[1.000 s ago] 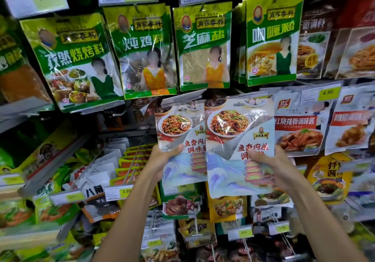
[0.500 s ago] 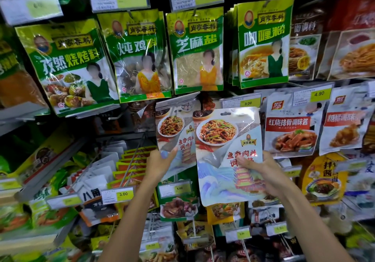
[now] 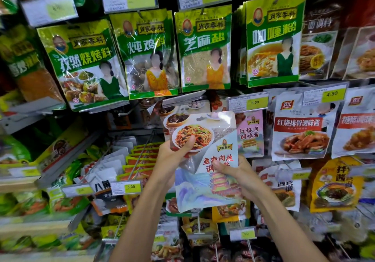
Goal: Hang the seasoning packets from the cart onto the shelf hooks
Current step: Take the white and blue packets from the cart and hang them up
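Note:
A white-and-blue seasoning packet (image 3: 211, 184) with a picture of shredded stir-fry is held upright in front of the shelf. A second, similar packet (image 3: 172, 119) sits right behind it, with only its top left corner showing. My left hand (image 3: 172, 160) grips the left edge, thumb pressed on the plate picture. My right hand (image 3: 243, 176) grips the right side, thumb on the red lettering. Just above the packets, a tilted grey tag strip (image 3: 183, 99) marks a shelf hook. The hook's rod is hidden behind the packets.
A row of green packets (image 3: 205, 48) hangs above. A pink packet (image 3: 251, 133) under a 3.00 price tag (image 3: 248, 103) and a red-label sauce packet (image 3: 300, 131) hang to the right. Orange packets on long hooks (image 3: 140, 160) fill the lower left. More packets hang below.
A second ago each hand held its own packet, side by side. My hands have come together, and the two packets now overlap as one stack, slightly lower.

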Motion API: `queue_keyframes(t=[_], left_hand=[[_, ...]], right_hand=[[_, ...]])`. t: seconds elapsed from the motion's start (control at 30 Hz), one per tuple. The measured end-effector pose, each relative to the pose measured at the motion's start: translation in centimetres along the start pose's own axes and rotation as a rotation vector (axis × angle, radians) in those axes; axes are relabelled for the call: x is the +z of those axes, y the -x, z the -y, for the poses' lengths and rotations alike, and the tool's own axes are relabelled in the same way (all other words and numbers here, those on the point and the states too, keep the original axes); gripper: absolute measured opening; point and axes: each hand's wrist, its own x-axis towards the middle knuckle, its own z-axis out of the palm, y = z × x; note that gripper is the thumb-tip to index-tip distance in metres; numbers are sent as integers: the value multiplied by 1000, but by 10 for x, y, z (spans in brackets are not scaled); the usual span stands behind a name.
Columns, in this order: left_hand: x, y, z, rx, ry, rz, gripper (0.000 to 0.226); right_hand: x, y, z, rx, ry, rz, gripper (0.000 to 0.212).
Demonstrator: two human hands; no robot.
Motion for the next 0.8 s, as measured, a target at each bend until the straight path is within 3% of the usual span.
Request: queue_keyframes(t=[0.07, 0.13, 0.2, 0.3, 0.37, 0.43, 0.6, 0.8], left_hand=[[-1, -4, 3, -2, 35, -28, 42], [-5, -7, 6, 1, 44, -49, 41], [-9, -9, 8, 19, 47, -56, 39], [-17, -14, 11, 41, 27, -58, 31], [-21, -21, 13, 33, 20, -64, 25], [-24, -29, 13, 34, 22, -65, 22], [-31, -49, 14, 27, 23, -86, 11], [-34, -68, 16, 4, 15, -127, 12]], right_hand=[[1, 1, 2, -23, 101, -17, 46], [0, 3, 7, -132, 278, -46, 34], [-4, 4, 17, -363, 549, -265, 21], [-12, -1, 39, -796, 885, -676, 18], [-15, -12, 56, -1048, 992, -751, 21], [-18, -28, 71, -1185, 1137, -765, 24], [-28, -62, 78, -1128, 1382, -740, 34], [-37, -76, 69, -1214, 1400, -755, 33]])
